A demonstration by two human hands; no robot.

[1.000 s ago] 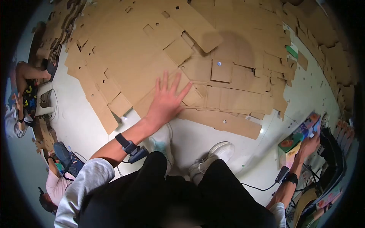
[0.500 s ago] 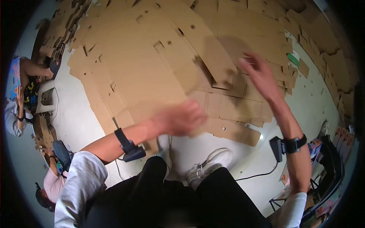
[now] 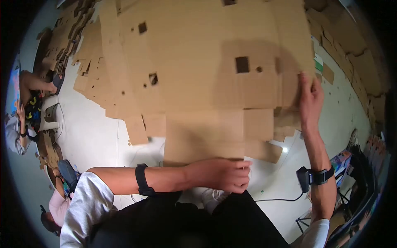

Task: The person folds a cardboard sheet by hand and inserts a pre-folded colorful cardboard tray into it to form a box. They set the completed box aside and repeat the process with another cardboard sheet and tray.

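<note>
Over the floor, just ahead of the person's legs, a large die-cut cardboard sheet is being held up flat and is filling most of the view. The left hand is closing its grip on the near edge, fingers curled and pinching the lower flap by its corner. The right hand is reaching out to the sheet's right edge, its grip pinching the board there with fingers lying along the top face. A dark wristband is showing on the left forearm, and a strapped device is trailing a cable from the right wrist.

Judging from this, picking one sheet out looks done: it is sitting raised over the cardboard pile beyond it. Shaping it looks entirely left to do, since every flap is lying flat and no crease is bent. At the far left edge another person is sitting among more cardboard.
</note>
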